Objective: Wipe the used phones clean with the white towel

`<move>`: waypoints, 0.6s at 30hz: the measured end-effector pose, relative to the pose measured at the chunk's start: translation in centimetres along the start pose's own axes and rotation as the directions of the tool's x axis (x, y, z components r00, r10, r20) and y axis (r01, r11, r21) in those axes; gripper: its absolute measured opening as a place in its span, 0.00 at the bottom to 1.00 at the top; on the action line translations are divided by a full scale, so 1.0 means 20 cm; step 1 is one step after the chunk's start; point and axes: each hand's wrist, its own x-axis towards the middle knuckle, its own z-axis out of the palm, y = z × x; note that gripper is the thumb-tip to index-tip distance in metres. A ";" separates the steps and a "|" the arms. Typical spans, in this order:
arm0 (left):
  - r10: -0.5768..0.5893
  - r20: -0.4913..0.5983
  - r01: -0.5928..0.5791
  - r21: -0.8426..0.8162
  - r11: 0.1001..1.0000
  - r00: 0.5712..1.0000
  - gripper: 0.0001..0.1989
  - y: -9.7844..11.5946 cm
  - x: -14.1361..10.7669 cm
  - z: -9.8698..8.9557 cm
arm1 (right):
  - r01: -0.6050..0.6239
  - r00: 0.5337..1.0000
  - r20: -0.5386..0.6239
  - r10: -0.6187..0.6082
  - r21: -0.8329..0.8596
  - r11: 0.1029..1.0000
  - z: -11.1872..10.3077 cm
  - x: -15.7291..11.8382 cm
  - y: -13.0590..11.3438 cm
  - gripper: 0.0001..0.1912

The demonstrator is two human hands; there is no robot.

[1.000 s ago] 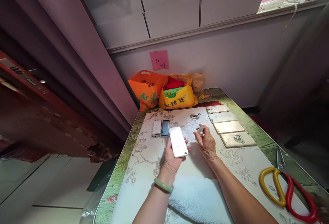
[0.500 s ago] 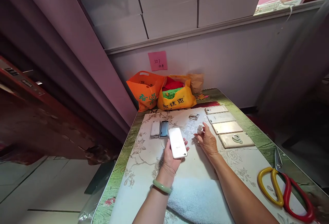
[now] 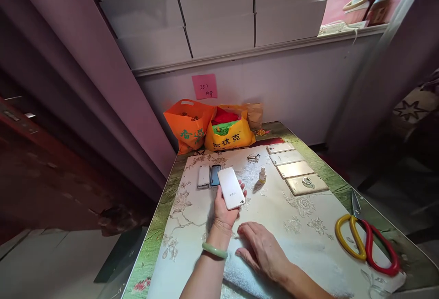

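Observation:
A white smartphone (image 3: 232,188) lies back side up in my left hand (image 3: 224,212), with the fingers wrapped around its edges. My right hand (image 3: 265,248) is over the light blue towel (image 3: 240,274) at the front of the table, fingers apart and holding nothing; whether it touches the cloth I cannot tell. A small white spray bottle (image 3: 262,174) stands upright on the table, to the right of the held phone. Just left of that phone lie a blue phone (image 3: 215,175) and a white phone (image 3: 203,176).
Several gold and silver phones (image 3: 295,169) lie in a column at the right. Big scissors (image 3: 366,239) with yellow and red handles rest near the right edge. Glasses (image 3: 254,157), an orange bag (image 3: 188,125) and a yellow bag (image 3: 229,136) are at the back.
My right hand has let go of the spray bottle, leaving it standing, and moved down toward me over the towel. The left hand still holds the white phone. The view has shifted slightly.

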 end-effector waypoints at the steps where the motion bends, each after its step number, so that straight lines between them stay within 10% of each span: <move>1: -0.006 0.010 0.006 -0.004 1.000 1.000 0.28 0.02 0.00 0.01 | 0.021 1.000 0.020 -0.021 -0.004 1.000 0.03 -0.02 0.00 0.17; 6: -0.029 0.016 0.029 -0.008 1.000 0.999 0.26 0.08 0.01 0.05 | 0.181 0.974 0.143 -0.174 -0.039 0.983 0.05 -0.04 0.02 0.35; 12: -0.053 0.008 0.053 -0.010 0.999 0.999 0.25 0.11 0.00 -0.01 | 0.144 0.988 0.056 -0.145 0.017 0.989 0.03 -0.04 0.02 0.18; 18: -0.148 -0.007 0.148 0.117 0.982 0.989 0.25 0.08 -0.03 -0.08 | -0.173 0.912 -0.262 0.315 0.450 0.876 -0.09 -0.01 0.08 0.12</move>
